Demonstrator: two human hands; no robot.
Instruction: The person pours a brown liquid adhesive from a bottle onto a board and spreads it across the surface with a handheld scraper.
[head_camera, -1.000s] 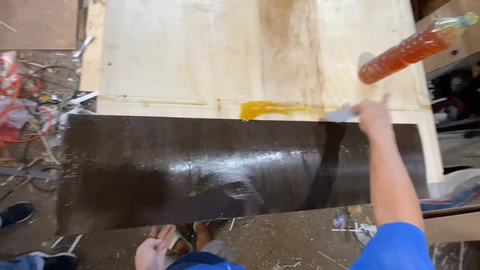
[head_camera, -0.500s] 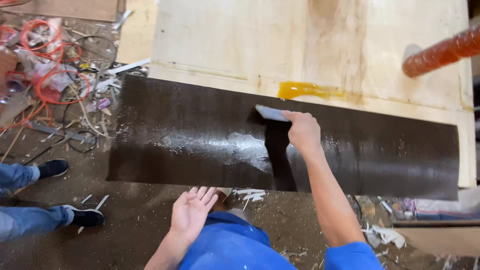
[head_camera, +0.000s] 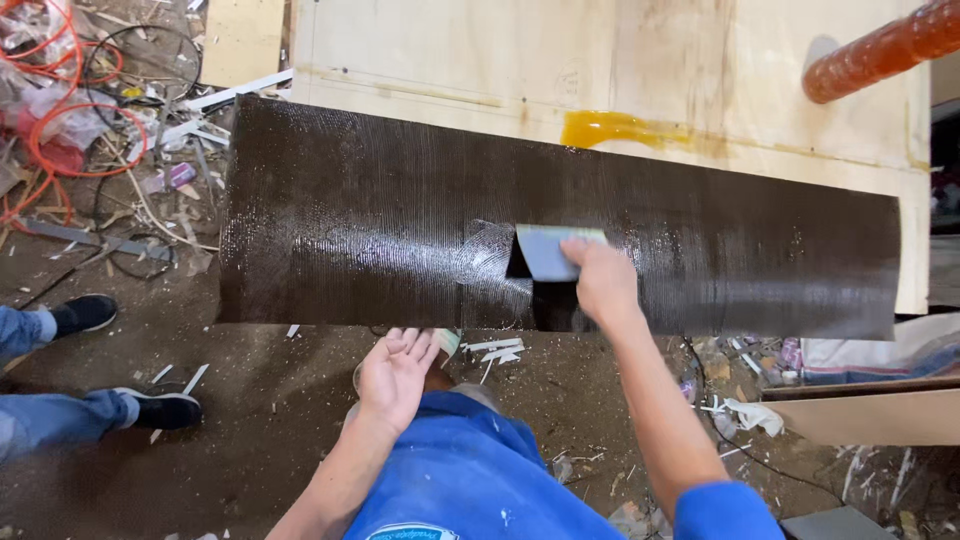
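Note:
A long dark brown board (head_camera: 380, 215), wet and glossy with fine ridges, lies across a pale plywood sheet (head_camera: 560, 60). My right hand (head_camera: 600, 280) grips a flat grey-blue scraper (head_camera: 548, 248) and presses it onto the middle of the dark board. My left hand (head_camera: 395, 372) hangs palm up, fingers apart, just below the board's near edge and holds nothing. A puddle of amber glue (head_camera: 605, 128) sits on the plywood just past the board's far edge.
An orange-filled bottle (head_camera: 880, 48) hangs over the plywood at the top right. Orange cable and scrap (head_camera: 70, 120) litter the floor at left. Another person's legs in jeans and black shoes (head_camera: 85, 315) stand at the left. A cardboard box (head_camera: 870, 410) sits at lower right.
My right hand has dragged the scraper from the board's far edge toward its middle and to the left. My left hand has risen closer to the board's near edge.

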